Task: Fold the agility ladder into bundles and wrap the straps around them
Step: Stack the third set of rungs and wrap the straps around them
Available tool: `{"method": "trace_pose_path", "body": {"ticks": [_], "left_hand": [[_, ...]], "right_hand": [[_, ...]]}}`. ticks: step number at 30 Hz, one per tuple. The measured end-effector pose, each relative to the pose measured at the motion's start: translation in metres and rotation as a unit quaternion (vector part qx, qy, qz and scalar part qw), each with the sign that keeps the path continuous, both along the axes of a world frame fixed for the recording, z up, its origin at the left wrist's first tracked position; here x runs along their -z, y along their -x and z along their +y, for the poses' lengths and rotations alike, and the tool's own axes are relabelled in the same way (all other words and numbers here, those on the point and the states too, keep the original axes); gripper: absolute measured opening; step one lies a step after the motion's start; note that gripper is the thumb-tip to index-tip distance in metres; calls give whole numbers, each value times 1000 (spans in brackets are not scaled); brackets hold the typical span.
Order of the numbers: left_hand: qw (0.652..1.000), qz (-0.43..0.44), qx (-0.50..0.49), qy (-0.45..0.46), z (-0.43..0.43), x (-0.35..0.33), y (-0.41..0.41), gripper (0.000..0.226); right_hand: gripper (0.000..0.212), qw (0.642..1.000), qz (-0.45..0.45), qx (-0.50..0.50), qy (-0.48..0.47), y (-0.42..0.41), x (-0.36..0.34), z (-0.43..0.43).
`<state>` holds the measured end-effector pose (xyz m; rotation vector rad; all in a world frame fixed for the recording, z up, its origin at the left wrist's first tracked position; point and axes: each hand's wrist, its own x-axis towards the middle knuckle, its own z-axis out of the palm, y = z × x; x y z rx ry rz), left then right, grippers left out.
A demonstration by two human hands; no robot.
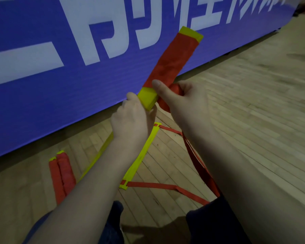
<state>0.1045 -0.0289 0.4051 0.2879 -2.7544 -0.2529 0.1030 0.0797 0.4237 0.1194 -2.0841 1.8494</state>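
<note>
I hold the bundle (173, 59) up before the blue banner (42, 85). My left hand (132, 118) grips its near yellow end, fingers (130, 96) curled round it. My right hand (180, 97) pinches the red strap (192, 154) against the bundle, thumb on top. To wrap well, I should hold the ends square, pull the strap taut, and lay each turn flat beside the last, with no twists. The loose strap trails down to rungs (141, 155) lying on the floor (253, 103), so it may snag. Two wrapped bundles (62, 175) lie to my left.
</note>
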Motion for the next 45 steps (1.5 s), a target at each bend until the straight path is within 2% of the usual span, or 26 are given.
{"method": "trace_pose_path", "body": {"ticks": [3,5,7,9,10,12,15,18,20,23,25,29,34,38,40,42,45], "left_hand": [[1000,2,-7,7,9,5,2,22],[1000,11,9,-13,11,6,4,25],[996,12,53,-69,8,3,4,40],[972,5,133,-192,-1,2,8,46],[942,-1,182,-283,-6,2,11,43],[858,-47,252,-444,-17,1,17,28],[730,-157,310,-589,-22,6,19,32],[617,-236,382,-646,-17,14,10,42],[557,-260,427,-663,-16,20,6,43],[442,-310,478,-693,-16,26,7,48],[410,-330,514,-677,-16,30,6,46],[427,-328,503,-676,-10,34,4,47],[454,-305,468,-694,-7,28,4,36],[538,-256,423,-682,-18,15,1,48],[605,-218,375,-668,-26,10,3,62],[669,-172,333,-641,-37,8,7,51],[726,-132,291,-609,-49,7,8,31]], "right_hand": [[45,998,8,48,45,9,6,-2],[39,995,-9,54,89,13,6,0],[35,988,-29,38,147,15,4,5],[24,981,-33,30,187,19,1,14],[21,979,-34,27,198,23,0,20],[20,977,-37,4,208,29,0,31],[29,968,-36,-105,226,30,1,37],[24,946,-50,-202,249,20,-4,32],[17,941,-58,-239,234,13,-8,31],[17,933,-50,-268,234,6,-14,35],[17,923,-37,-272,269,6,-16,38],[22,916,-30,-260,303,13,-13,46],[40,922,-34,-294,250,23,-4,51],[43,939,-48,-286,185,22,-3,51],[40,951,-61,-275,125,22,-3,55],[35,955,-82,-277,65,21,-4,60],[24,946,-118,-301,17,18,-4,65]]}}
